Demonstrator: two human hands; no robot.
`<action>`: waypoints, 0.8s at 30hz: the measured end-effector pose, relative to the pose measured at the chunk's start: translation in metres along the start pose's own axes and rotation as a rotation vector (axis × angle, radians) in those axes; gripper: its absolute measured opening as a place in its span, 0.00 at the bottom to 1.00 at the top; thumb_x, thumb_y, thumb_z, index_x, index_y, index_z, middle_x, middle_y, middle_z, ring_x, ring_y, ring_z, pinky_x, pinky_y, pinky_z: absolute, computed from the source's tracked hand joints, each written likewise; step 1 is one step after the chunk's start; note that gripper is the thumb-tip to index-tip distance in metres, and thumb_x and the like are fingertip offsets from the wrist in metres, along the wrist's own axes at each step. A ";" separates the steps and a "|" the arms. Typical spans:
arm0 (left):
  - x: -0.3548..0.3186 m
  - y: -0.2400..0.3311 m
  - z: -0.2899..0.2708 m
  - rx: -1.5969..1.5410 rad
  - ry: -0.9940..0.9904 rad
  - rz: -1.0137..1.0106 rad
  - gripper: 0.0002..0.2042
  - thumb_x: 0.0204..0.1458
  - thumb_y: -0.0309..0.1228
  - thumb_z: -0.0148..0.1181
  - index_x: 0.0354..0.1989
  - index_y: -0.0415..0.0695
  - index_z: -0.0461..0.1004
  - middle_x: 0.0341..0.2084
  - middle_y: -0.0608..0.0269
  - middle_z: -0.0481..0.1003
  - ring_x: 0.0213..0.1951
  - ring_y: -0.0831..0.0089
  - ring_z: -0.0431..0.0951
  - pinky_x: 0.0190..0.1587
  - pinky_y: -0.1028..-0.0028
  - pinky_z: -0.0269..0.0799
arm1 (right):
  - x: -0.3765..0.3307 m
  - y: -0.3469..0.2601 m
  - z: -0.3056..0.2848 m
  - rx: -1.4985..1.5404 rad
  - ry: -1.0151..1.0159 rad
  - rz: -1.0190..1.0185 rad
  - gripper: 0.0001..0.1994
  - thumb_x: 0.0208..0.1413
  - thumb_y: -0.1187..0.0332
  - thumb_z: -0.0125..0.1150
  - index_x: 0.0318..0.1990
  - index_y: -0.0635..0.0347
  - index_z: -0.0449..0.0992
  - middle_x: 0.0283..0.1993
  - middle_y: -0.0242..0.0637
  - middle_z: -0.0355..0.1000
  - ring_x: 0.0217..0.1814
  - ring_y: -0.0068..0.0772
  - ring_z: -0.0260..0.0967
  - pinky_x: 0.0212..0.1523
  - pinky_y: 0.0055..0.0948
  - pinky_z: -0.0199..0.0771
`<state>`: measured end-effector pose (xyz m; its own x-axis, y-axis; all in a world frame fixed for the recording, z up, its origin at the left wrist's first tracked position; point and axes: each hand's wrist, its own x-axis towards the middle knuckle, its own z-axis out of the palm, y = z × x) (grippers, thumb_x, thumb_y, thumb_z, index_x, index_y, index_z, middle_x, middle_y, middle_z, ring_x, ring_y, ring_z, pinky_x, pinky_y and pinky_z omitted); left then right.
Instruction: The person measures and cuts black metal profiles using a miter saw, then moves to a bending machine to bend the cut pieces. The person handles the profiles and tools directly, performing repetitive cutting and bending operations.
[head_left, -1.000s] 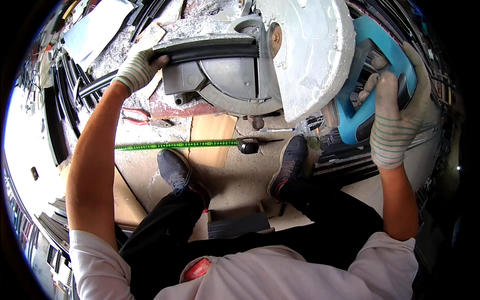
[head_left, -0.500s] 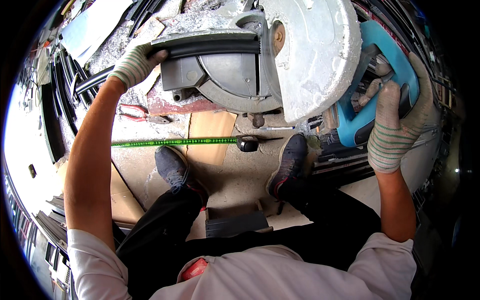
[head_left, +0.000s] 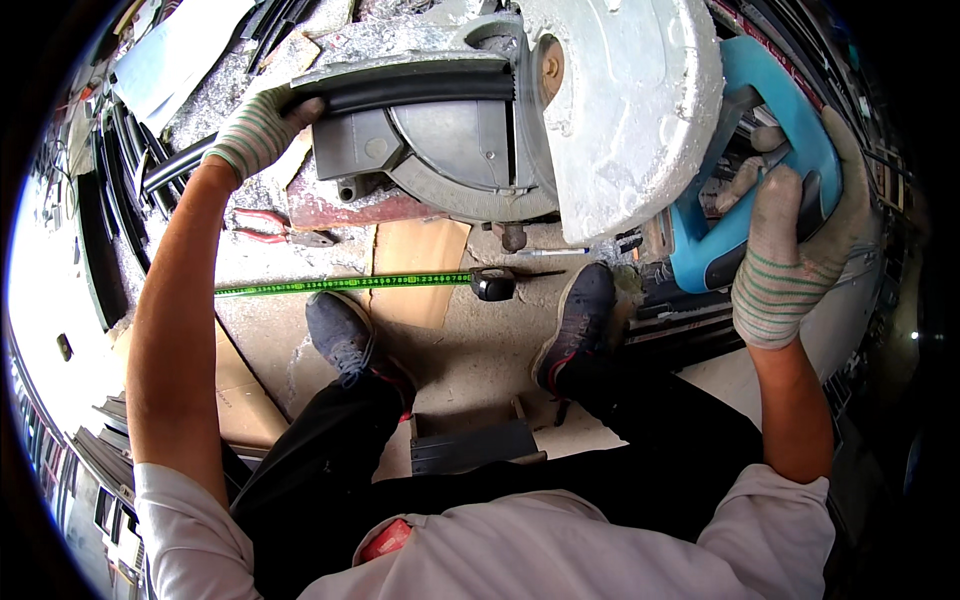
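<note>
My left hand, in a striped knit glove, is wrapped round a long black profile strip. The strip lies along the fence of a mitre saw, and its right end is at the slot beside the blade guard. Further left, the strip sticks out past my hand. My right hand, gloved likewise, grips the saw's blue handle with fingers wrapped through the loop. The large pale, dust-covered blade guard stands between the strip's end and the handle, hiding the blade.
Red-handled pliers and a pulled-out green tape measure lie on the floor before the saw. Near them are a pen and cardboard. My shoes stand close behind. Black profiles are piled at left, more at right.
The whole view has shifted slightly left. Both hands keep their grips, and the strip and saw show no clear movement relative to each other.
</note>
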<state>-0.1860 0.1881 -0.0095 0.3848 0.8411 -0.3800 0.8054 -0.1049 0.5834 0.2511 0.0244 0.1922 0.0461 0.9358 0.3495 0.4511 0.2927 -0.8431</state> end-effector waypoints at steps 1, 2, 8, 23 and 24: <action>-0.001 0.000 0.000 0.002 -0.003 0.001 0.24 0.64 0.46 0.64 0.53 0.33 0.80 0.39 0.48 0.84 0.40 0.67 0.82 0.52 0.64 0.77 | 0.000 0.001 0.000 0.023 0.001 -0.001 0.32 0.64 0.64 0.68 0.71 0.59 0.59 0.51 0.40 0.76 0.36 0.25 0.76 0.36 0.27 0.86; -0.001 -0.002 0.000 0.002 -0.006 -0.009 0.24 0.64 0.45 0.64 0.53 0.33 0.80 0.39 0.49 0.84 0.40 0.67 0.82 0.52 0.64 0.77 | -0.001 0.001 0.002 0.028 0.002 0.000 0.32 0.64 0.64 0.68 0.71 0.59 0.59 0.51 0.40 0.76 0.36 0.25 0.76 0.36 0.28 0.86; 0.002 -0.002 0.000 0.006 -0.037 -0.051 0.24 0.65 0.46 0.63 0.55 0.34 0.80 0.43 0.48 0.85 0.43 0.69 0.82 0.54 0.66 0.76 | 0.001 -0.001 0.002 0.023 -0.015 -0.011 0.31 0.64 0.66 0.67 0.71 0.58 0.59 0.50 0.40 0.76 0.35 0.25 0.76 0.36 0.28 0.87; -0.002 -0.003 0.002 -0.021 0.024 0.009 0.22 0.65 0.44 0.64 0.52 0.34 0.81 0.36 0.51 0.84 0.38 0.69 0.80 0.50 0.65 0.77 | -0.003 0.000 -0.001 -0.331 -0.017 -0.120 0.32 0.66 0.62 0.66 0.71 0.61 0.59 0.43 0.40 0.75 0.32 0.25 0.75 0.36 0.29 0.85; -0.002 -0.002 0.002 -0.017 0.031 0.012 0.22 0.65 0.44 0.64 0.52 0.34 0.81 0.37 0.51 0.84 0.38 0.69 0.80 0.50 0.65 0.77 | -0.004 0.001 0.001 -0.275 -0.003 -0.117 0.32 0.66 0.61 0.66 0.71 0.61 0.59 0.42 0.39 0.74 0.32 0.25 0.75 0.36 0.29 0.84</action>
<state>-0.1873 0.1858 -0.0118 0.3799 0.8559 -0.3509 0.7933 -0.1063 0.5995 0.2508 0.0213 0.1893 -0.0232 0.8996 0.4361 0.6778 0.3348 -0.6546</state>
